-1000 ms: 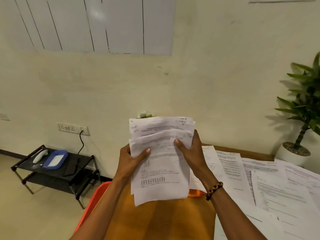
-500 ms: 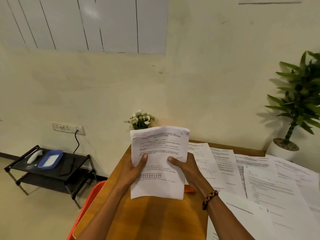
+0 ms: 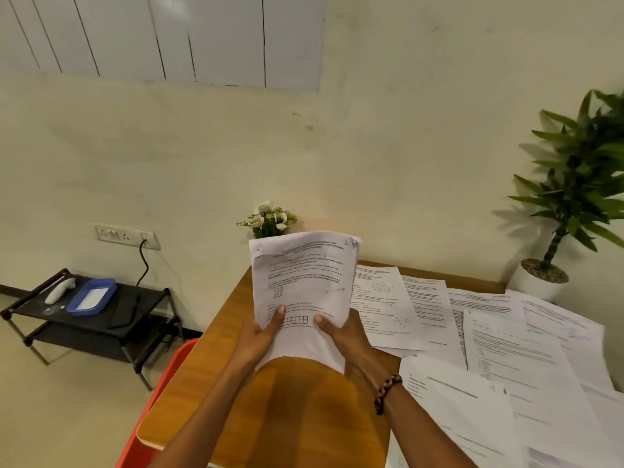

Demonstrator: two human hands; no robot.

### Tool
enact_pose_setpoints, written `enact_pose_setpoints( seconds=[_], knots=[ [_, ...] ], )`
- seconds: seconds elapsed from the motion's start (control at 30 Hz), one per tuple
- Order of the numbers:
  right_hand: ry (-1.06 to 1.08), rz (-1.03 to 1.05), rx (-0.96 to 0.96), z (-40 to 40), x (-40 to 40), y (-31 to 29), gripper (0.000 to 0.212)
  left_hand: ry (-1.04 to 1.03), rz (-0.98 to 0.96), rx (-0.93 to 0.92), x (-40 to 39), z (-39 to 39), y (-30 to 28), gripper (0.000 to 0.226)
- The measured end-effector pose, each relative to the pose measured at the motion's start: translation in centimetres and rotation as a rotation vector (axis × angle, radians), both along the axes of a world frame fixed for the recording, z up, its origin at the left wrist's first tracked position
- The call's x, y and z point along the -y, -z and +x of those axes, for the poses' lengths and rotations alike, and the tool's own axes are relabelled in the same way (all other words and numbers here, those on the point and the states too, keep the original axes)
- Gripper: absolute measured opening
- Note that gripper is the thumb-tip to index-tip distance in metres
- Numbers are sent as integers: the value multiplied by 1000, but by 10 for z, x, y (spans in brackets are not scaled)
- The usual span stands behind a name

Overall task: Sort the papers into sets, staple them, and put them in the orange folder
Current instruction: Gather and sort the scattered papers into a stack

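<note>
Both hands hold one stack of printed papers [image 3: 304, 282] upright above the left end of the wooden table [image 3: 304, 410]. My left hand [image 3: 260, 339] grips the stack's lower left, thumb on the front sheet. My right hand [image 3: 341, 336] grips the lower right, thumb also on the front; a beaded bracelet is on that wrist. The sheets' edges look lined up. Several loose printed sheets [image 3: 499, 336] lie spread over the table to the right. An orange object [image 3: 158, 396], possibly the folder, shows beyond the table's left edge. No stapler is in view.
A small bunch of white flowers [image 3: 270, 217] stands behind the stack by the wall. A potted plant [image 3: 574, 204] is at the table's far right. On the floor at left stands a low black rack [image 3: 91, 319] with a blue tray [image 3: 91, 296].
The stack has come down from higher up toward the table. Its fanned, uneven sheets have been squared into one aligned stack. Both hands slid to grip nearer its bottom edge.
</note>
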State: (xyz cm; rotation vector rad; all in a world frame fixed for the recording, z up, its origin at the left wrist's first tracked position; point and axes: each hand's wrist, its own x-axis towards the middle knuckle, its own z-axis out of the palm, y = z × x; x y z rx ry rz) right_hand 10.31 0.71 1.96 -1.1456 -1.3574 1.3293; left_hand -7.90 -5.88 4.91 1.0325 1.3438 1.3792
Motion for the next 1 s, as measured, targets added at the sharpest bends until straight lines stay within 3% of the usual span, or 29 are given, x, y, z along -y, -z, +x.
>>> enact_pose_setpoints(
  seconds=[0.17, 0.27, 0.37, 0.47, 0.57, 0.67, 0.73, 0.8, 0.83, 0.9, 1.0],
  knots=[
    [-22, 3, 91, 6, 4, 17, 53, -10, -10, 33, 4, 3, 7, 22],
    [-40, 35, 177, 8, 12, 14, 38, 24, -75, 19, 9, -3, 14, 34],
    [6, 77, 290, 11, 7, -2, 25, 39, -52, -24, 13, -8, 5, 31],
    [60, 236, 674, 23, -6, -21, 31, -203, 155, -145, 8, -22, -20, 74],
    [-7, 469, 1072, 39, -15, -53, 32, -395, 364, -427, -7, -50, -46, 108],
    [-94, 599, 1315, 49, -24, -91, 36, -140, 511, -780, -20, -70, -71, 86],
    [-120, 667, 1383, 50, -27, -108, 28, 179, 472, -805, -28, -73, -73, 48],
    [-138, 654, 1376, 50, -29, -119, 16, 276, 402, -783, -30, -69, -67, 21],
    [-143, 613, 1316, 53, -30, -123, 15, 246, 352, -756, -28, -66, -62, 19],
    [-158, 511, 1106, 64, -32, -126, 30, 148, 287, -645, -22, -63, -51, 30],
    [-196, 406, 723, 84, -26, -122, 30, 3, 160, -443, -8, -57, -36, 32]
  ],
)
